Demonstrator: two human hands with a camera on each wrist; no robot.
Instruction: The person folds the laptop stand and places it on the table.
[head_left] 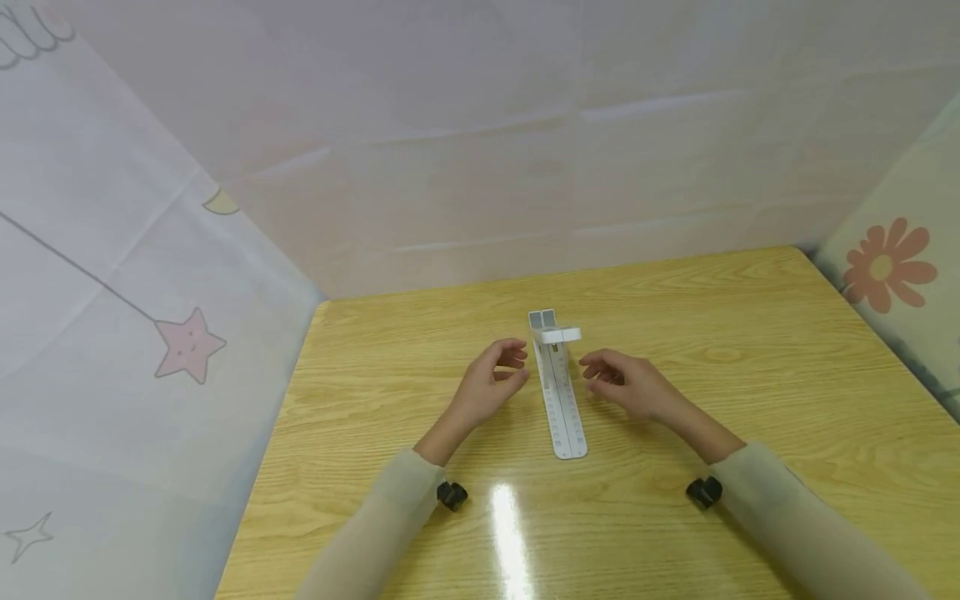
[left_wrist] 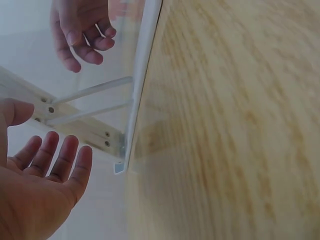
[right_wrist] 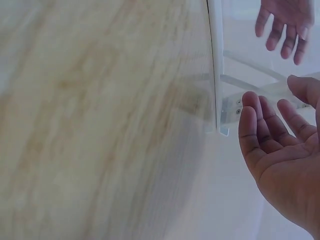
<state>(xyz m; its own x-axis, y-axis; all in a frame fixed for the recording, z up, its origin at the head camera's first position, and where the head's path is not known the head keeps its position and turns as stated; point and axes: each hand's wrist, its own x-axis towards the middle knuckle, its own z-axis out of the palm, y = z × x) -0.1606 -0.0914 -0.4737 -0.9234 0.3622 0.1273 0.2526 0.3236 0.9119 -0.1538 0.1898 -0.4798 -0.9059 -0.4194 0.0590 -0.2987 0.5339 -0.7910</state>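
Observation:
A white folding stand point(head_left: 567, 421) rests on the table between the two hands. Its long flat base has rows of small notches on both sides and grey pads point(head_left: 542, 319) at the far end. An upright arm point(left_wrist: 75, 117) rises from the base, braced by two thin struts point(left_wrist: 92, 91). Just left of the stand is the left hand point(head_left: 487, 385), fingers loosely bent and holding nothing. The right hand point(head_left: 628, 385) hovers on the other side in a similar pose, its palm point(right_wrist: 295, 175) facing the stand. Gaps show between both hands and the stand.
The wood-grain table point(head_left: 360, 417) reaches back to a pale cloth wall point(head_left: 450, 167). Printed cloth with a pink star point(head_left: 190, 345) hangs at the left, and one with an orange flower point(head_left: 890, 265) at the right. Each sleeve carries a small black device point(head_left: 452, 495).

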